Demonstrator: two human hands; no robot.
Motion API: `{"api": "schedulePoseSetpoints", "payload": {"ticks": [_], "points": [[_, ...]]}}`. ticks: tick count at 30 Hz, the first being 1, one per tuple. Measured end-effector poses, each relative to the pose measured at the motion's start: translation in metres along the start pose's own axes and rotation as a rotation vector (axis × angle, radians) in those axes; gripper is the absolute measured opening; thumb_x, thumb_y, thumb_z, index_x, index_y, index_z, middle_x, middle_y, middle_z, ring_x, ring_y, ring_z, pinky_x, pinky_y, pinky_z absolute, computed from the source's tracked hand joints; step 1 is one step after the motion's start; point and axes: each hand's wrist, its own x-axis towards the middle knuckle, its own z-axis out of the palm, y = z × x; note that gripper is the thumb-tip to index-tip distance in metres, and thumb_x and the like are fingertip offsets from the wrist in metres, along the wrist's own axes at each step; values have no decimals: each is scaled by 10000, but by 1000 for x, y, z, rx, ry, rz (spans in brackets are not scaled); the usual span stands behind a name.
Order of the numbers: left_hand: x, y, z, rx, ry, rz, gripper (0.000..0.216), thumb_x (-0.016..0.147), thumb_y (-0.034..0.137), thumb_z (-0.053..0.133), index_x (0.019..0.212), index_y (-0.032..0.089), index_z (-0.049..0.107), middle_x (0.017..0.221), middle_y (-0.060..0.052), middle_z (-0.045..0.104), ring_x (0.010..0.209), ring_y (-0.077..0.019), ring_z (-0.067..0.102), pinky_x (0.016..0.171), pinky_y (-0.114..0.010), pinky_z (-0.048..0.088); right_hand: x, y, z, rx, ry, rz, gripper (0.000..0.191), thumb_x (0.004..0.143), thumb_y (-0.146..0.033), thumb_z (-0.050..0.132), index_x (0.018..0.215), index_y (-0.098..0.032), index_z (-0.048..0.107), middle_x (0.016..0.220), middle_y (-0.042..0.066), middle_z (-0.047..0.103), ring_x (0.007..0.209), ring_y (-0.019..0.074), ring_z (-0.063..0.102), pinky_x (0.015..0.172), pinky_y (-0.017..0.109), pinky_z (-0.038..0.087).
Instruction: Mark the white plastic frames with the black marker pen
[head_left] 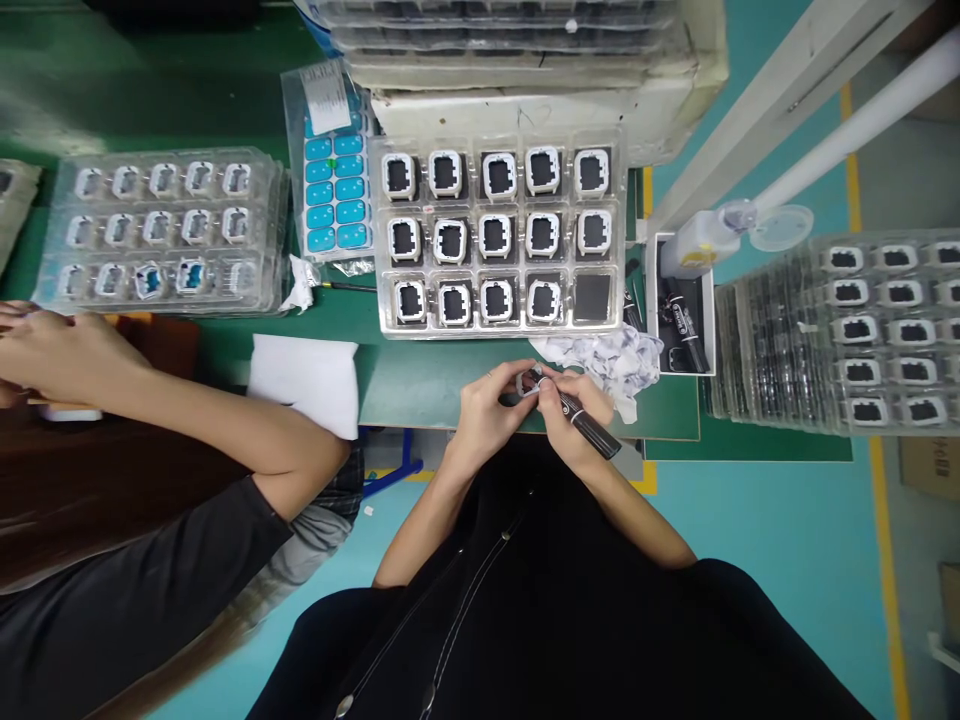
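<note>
Close to the table's front edge, my left hand [484, 408] is closed around a small white square frame [527, 381], much of it covered by fingers. It looks like a watch case. My right hand [574, 415] grips a black marker pen [594, 432], its thick end slanting down to the right and its other end at the frame. Whether the tip touches the frame is too small to tell. Just beyond my hands lies a clear plastic tray [525, 333] with rows of similar white frames; its front right pocket [594, 298] holds none.
Crumpled white paper [619, 362] lies right of my hands, beside a white box [711, 300] with markers and a plastic bottle [697, 245]. More stacked trays stand right [780, 330] and left [262, 250]. A co-worker's arm [202, 410] reaches in from the left.
</note>
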Motion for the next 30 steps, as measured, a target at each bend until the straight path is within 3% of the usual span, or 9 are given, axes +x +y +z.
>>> {"api": "schedulePoseSetpoints", "payload": {"ticks": [13,25,30], "points": [[3,2,-1,-31,-1,-39,320,1004,290,867,1319,240,848,1159,-51,914,968,-192,895,914,-297,773,-2,5,4,45,20,36,156,1079,-328,760,938,-324,694,722,-22,806,998,307,933,821,454,783],[2,0,0,-19,7,-3,330,1006,242,840,1335,225,834,1206,-63,910,984,-183,890,922,-288,767,-4,5,4,52,15,17,93,1064,-266,780,997,-305,728,945,22,895,1036,293,934,821,427,765],[2,1,0,-73,16,-20,359,970,224,876,1327,230,839,1166,-40,906,933,-164,881,895,-261,753,-5,4,2,77,27,41,123,1065,-272,789,985,-305,700,860,6,876,1030,305,934,843,432,759]]}}
